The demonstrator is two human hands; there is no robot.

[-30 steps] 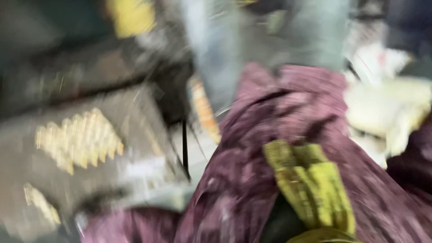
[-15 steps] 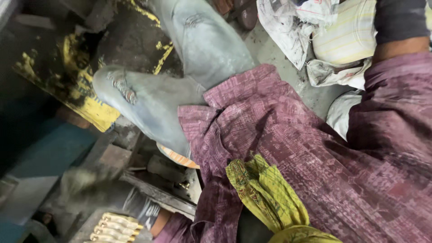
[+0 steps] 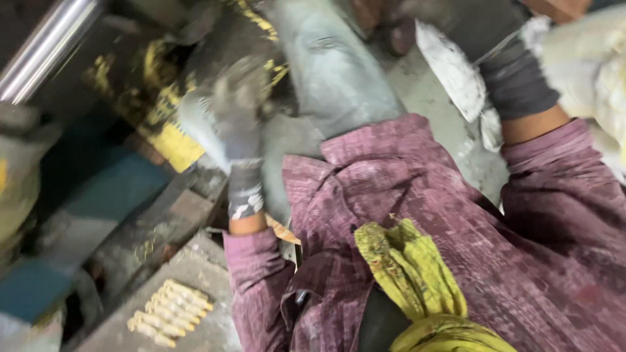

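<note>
Since half a second ago both gloved hands have come up: my left hand [image 3: 238, 140] now blurs over the yellow-stained machine [image 3: 163, 124], grip unclear, right hand [image 3: 502, 58] clutching a white sack [image 3: 456, 75], so I'd steady first.

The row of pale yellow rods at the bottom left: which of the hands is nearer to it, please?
Left. The left hand, gloved, is directly above the rods; the right hand is far across at the upper right.

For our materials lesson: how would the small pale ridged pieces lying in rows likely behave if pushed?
The pale ridged pieces look rounded and stick-like, so they would probably roll or scatter. They lie loose on a flat grey slab, so little would stop them. Blur hides their material.
</note>
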